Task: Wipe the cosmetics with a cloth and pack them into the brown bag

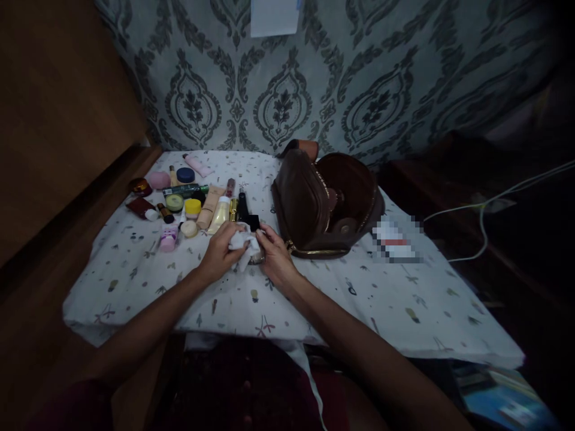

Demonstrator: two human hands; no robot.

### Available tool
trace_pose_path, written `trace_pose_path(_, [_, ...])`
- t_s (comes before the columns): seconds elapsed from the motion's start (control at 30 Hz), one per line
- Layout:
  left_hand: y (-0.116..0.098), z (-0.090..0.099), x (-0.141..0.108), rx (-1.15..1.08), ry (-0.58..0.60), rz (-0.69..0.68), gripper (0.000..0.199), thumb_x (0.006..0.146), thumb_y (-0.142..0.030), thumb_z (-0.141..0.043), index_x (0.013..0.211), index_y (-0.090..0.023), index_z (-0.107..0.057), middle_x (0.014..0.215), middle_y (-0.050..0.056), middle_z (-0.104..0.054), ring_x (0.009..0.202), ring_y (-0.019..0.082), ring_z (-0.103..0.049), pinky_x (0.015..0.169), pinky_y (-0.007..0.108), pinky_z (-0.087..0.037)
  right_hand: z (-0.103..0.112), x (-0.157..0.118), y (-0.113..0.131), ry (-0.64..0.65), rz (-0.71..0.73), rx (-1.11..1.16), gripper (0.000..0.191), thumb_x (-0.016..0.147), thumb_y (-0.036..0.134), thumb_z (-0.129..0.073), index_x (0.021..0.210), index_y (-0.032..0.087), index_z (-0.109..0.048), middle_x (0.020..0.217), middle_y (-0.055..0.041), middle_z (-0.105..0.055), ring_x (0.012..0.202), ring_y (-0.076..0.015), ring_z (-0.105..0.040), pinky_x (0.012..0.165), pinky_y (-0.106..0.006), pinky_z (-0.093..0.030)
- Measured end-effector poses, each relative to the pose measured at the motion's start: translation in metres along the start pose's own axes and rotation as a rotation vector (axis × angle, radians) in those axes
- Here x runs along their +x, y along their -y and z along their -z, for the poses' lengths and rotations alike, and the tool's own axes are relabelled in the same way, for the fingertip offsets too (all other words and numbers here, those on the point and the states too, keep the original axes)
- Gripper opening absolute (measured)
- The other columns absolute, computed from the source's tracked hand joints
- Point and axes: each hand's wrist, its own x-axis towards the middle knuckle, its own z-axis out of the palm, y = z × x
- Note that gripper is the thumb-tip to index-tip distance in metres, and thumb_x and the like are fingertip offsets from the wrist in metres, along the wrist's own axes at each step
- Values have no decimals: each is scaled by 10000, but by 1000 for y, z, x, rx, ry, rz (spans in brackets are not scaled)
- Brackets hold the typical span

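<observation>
My left hand [222,252] is closed on a crumpled white wipe [242,240], which lies against a small glass bottle [257,258]. The bottle has a square black cap [254,222], and my right hand [276,254] grips it from the side. Much of the bottle is hidden behind the wipe and my fingers. Just beyond my hands lie a cream-coloured tube [220,215], a beige tube [210,206] and a slim black tube [243,206]. To the right of my right hand, a brown leather bag [299,203] stands with its zip undone.
Several more cosmetics lie at the left, among them a yellow-lidded jar [193,208], a blue round container [185,175] and a purple bottle [169,237]. A patterned white cloth [269,308] covers the table. Right of it runs a white cable [484,227]; a papered wall stands behind.
</observation>
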Motion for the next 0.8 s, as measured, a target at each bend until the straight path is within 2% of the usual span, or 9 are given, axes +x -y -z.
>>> trace_pose_path(0.13, [-3, -1, -4, 25, 184, -161, 191, 909, -312, -594, 1049, -182, -595, 948, 59, -551, 874, 190, -547, 771, 292, -458, 7, 8, 3, -49, -17, 98, 284, 682, 249, -828, 911, 238, -661, 789, 63, -715, 680, -103, -633, 633, -211, -506])
trace_pose_path(0.27, [-5, 0, -5, -6, 237, -203, 213, 923, -316, -582, 1082, -175, -599, 953, 64, -542, 874, 189, -552, 767, 288, -461, 6, 7, 6, 49, -112, 148, 250, 714, 344, -816, 791, 203, -625, 663, 70, -666, 583, -102, -592, 581, -220, -494])
trace_pose_path(0.33, [-5, 0, -5, -19, 223, -206, 212, 926, -323, -578, 1078, -176, -595, 951, 65, -555, 882, 192, -554, 781, 292, -460, 3, 3, 7, 106, -153, 136, 257, 723, 366, -813, 772, 193, -629, 646, 64, -661, 560, -101, -586, 563, -218, -486])
trace_pose_path(0.47, [-4, 0, -5, 6, 146, -164, 166, 925, -309, -566, 1034, -185, -584, 920, 53, -570, 861, 191, -559, 760, 289, -460, -3, -3, 8, 146, -209, 138, 192, 733, 303, -806, 779, 176, -670, 688, 39, -701, 589, -105, -615, 578, -210, -489])
trace_pose_path(0.67, [-1, 1, 0, 51, -81, 32, 106, 904, -258, -566, 986, -192, -570, 941, 42, -618, 884, 188, -581, 793, 301, -456, -4, -4, 5, 129, -320, 160, 130, 782, 282, -764, 777, 183, -681, 630, 43, -692, 544, -112, -604, 563, -220, -504])
trace_pose_path(0.73, [0, 2, 2, 52, -105, 76, 99, 907, -261, -560, 977, -190, -565, 929, 36, -620, 869, 183, -583, 786, 297, -455, -4, -4, 5, 109, -331, 178, 122, 791, 281, -757, 792, 181, -687, 625, 41, -692, 551, -119, -610, 571, -225, -513])
trace_pose_path(0.8, [0, 2, 2, 57, -69, 66, 95, 906, -256, -557, 974, -189, -563, 923, 34, -618, 863, 181, -583, 779, 292, -456, -5, -5, 7, 95, -322, 193, 124, 786, 281, -760, 791, 180, -687, 643, 35, -701, 592, -131, -631, 591, -233, -523])
